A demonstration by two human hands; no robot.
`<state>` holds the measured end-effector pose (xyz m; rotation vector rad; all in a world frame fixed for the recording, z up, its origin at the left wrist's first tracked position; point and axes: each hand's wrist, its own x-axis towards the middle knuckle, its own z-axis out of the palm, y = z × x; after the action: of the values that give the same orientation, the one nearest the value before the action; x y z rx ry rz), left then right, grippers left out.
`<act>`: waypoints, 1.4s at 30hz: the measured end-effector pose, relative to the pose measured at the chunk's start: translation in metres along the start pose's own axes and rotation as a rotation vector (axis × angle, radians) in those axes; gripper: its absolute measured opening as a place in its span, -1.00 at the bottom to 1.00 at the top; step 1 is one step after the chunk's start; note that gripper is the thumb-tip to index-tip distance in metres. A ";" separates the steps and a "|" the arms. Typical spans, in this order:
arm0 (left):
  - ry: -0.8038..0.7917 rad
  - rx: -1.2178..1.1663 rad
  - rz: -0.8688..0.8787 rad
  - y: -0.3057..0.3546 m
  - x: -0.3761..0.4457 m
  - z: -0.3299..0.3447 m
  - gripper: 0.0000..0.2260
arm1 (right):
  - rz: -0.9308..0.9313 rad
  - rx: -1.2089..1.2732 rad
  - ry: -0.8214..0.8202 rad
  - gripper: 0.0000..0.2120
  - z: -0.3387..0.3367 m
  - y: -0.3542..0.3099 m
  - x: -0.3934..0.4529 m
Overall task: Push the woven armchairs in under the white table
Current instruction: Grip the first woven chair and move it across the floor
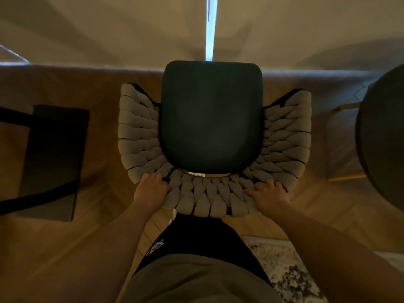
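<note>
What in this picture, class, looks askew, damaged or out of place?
Nothing stands out. The woven armchair sits square to the white table, its seat front at the table edge, with the left hand and right hand gripping its backrest evenly.

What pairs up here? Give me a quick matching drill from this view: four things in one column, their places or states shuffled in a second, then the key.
Things
1. dark green seat cushion
2. left hand
3. right hand
4. speckled grey rug

Places or states
A. on the wooden floor at lower right
B. its grip on the right end of the grey woven chair back
C. front edge reaching the white table
D. its grip on the left end of the woven back

Pairs: 1-C, 2-D, 3-B, 4-A
</note>
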<state>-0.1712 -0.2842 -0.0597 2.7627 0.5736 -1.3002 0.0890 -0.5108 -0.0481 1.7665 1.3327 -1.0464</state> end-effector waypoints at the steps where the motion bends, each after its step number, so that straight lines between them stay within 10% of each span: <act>1: -0.007 -0.019 -0.018 0.000 -0.001 0.003 -0.67 | -0.017 -0.027 -0.007 -0.42 -0.006 0.002 0.004; 42: -0.165 -0.933 -0.765 0.135 0.091 -0.131 -0.59 | -0.522 -1.076 0.118 -0.43 -0.321 0.153 0.176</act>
<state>0.0240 -0.3572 -0.0596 1.6812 1.7616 -0.9104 0.3279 -0.1937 -0.0546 0.6886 1.9646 -0.2868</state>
